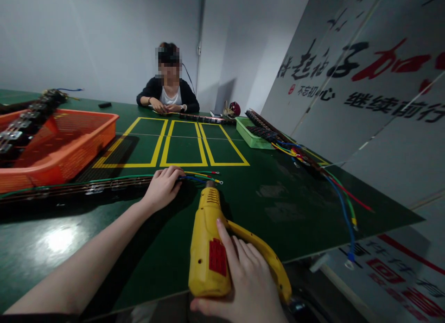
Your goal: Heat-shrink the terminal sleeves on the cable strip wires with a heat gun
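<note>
My right hand point(250, 276) is wrapped round the body of a yellow heat gun point(208, 239), whose nozzle points away from me at some wire ends. My left hand point(163, 188) is closed over the end of a long dark wiring harness point(114, 187) lying on the table. From under its fingers come several thin wires point(200, 176), green, yellow and blue, tipped with ring terminals. The nozzle is close to these tips; whether it touches them I cannot tell. My left fingertips are partly hidden.
An orange basket point(86, 133) with another harness stands on the left of the green table point(278, 230). At the right, a green basket point(250, 136) and harnesses have loose wires point(342, 202) hanging over the edge. A co-worker point(168, 89) sits across the table, hands on a harness.
</note>
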`<state>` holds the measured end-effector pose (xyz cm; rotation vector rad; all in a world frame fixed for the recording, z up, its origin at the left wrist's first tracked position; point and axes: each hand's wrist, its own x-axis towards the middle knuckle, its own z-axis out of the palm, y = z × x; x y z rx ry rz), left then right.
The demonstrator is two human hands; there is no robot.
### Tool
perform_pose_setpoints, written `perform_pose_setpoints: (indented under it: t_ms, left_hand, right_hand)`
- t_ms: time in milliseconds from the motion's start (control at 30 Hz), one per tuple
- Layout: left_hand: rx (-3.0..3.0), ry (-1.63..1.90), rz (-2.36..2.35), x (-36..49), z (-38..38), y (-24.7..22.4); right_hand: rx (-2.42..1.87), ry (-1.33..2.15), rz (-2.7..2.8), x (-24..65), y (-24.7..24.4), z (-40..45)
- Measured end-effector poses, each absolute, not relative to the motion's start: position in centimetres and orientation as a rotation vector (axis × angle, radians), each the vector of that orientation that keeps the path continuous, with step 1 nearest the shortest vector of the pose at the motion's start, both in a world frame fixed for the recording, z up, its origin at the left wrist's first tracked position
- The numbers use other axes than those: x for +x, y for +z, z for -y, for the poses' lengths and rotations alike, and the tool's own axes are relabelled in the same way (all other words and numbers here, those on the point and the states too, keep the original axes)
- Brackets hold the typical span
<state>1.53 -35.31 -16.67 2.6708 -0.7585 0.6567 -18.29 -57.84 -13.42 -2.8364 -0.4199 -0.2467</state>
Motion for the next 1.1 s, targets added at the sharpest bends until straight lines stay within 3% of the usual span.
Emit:
perform_pose_setpoints:
  t_ms: [500, 1100]
  left_hand:
    - [2.627, 0.636, 0.781, 1.4, 35.2, -16.4]
    - [2.648, 0.606, 0.735, 1.1, 35.4, -16.0]
  right_hand:
    - [-2.762, -0.351, 0.591, -16.9, -14.1, 52.5]
    - [-2.804, -0.199, 0.479, -18.1, -13.3, 59.6]
